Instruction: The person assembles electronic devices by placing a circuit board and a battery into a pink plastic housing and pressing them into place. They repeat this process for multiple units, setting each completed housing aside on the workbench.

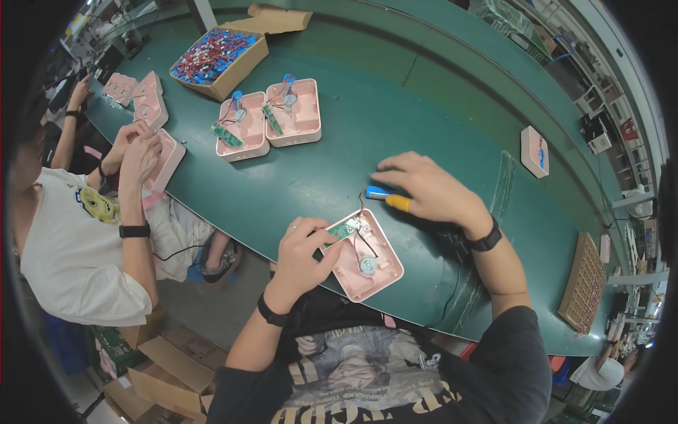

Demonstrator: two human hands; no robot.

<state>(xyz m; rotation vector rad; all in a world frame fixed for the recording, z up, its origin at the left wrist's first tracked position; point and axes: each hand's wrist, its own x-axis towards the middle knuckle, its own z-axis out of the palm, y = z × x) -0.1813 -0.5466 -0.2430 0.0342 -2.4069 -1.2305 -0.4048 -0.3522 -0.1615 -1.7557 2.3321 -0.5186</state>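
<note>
Near the table's front edge, a pink plastic housing (pixel 385 274) lies tilted. Inside are a round silver part (pixel 367 265), thin wires and a green circuit board (pixel 344 230) at its upper left corner. My left hand (pixel 302 256) grips the housing's left side, fingertips at the board. Just beyond the far edge, my right hand (pixel 429 189) has a blue cylindrical battery (pixel 376 193) at its thumb, which wears a yellow finger cot. Its other fingers stretch out above the battery, partly blurred. A red wire runs from the battery down into the housing.
Two pink housings (pixel 241 145) with boards and batteries stand beyond my left hand. A cardboard box (pixel 236 67) full of blue batteries is behind them. At left a co-worker's hands (pixel 141 150) handle another housing. One housing (pixel 534 152) and a brown compartment tray (pixel 583 283) are at right.
</note>
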